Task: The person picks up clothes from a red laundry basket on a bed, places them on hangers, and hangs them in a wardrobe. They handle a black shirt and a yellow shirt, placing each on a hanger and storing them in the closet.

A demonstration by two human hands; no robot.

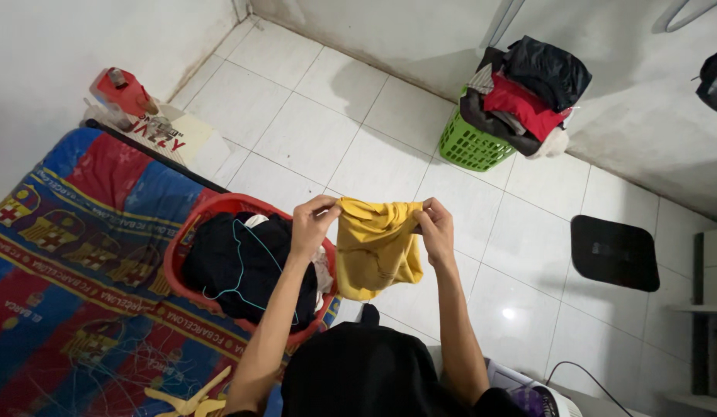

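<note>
The left hand (313, 222) and right hand (436, 226) are each pinching a top corner of a yellow garment (375, 247). It is hanging just beside the red laundry basket (190, 232).

A yellow garment (375, 245) hung bunched and crumpled, its top edge stretched out level and its body drooping in soft folds below. It was held up in the air just to the right of the red laundry basket (190, 241), overlapping that basket's right rim.

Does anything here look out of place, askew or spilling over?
The green basket by the wall is overfilled: dark and red clothes heap above its rim and hang over the side. Both hands hold a yellow garment.
</note>
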